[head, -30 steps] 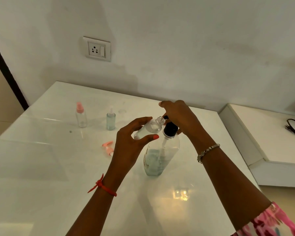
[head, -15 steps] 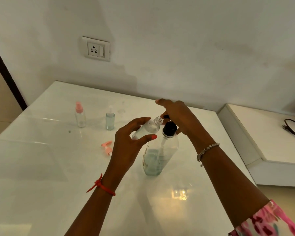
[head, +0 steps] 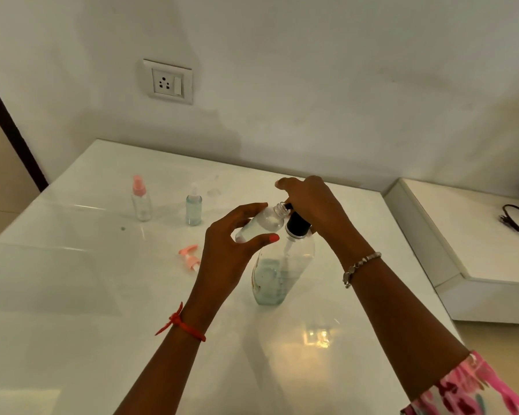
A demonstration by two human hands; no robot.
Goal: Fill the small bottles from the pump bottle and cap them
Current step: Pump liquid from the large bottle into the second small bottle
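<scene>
**Neck to nozzle: line it up, then press straight down**

Your left thumb (head: 268, 238) and fingers (head: 246, 208) pinch the small bottle (head: 261, 224) round its body, thumb below, fingers loosely spread above. It's off the table (head: 72, 295) and tilted, with its open neck aimed up at the black nozzle (head: 287, 206). The two are touching or just about. I can't tell whether the tip is actually inside the mouth.

Your right fingers (head: 291, 184) curl down over the pump (head: 297, 224) and hide its top. Under it the pump bottle (head: 282, 271) stands upright on the table, roughly a third full of pale blue liquid.

That mouth is narrow, so seat the nozzle tip in it before you push. Otherwise the first squirt probably runs down the outside and onto your left hand (head: 231, 253).

Press straight down through the stem in short, slow strokes. The pump bottle looks light, and I'd expect an off-centre shove from your right hand (head: 312, 202) to rock it.

The small bottle's wall is clear, so read the level through it. Stop short of the shoulder, leaving room for a sprayer stem.

The loose pink sprayer (head: 189, 257) lies on the table just left of your left hand, handy for capping. Farther back stand two capped bottles, well apart from the action: one pink-topped (head: 141, 200), one holding blue liquid (head: 193, 205).
</scene>
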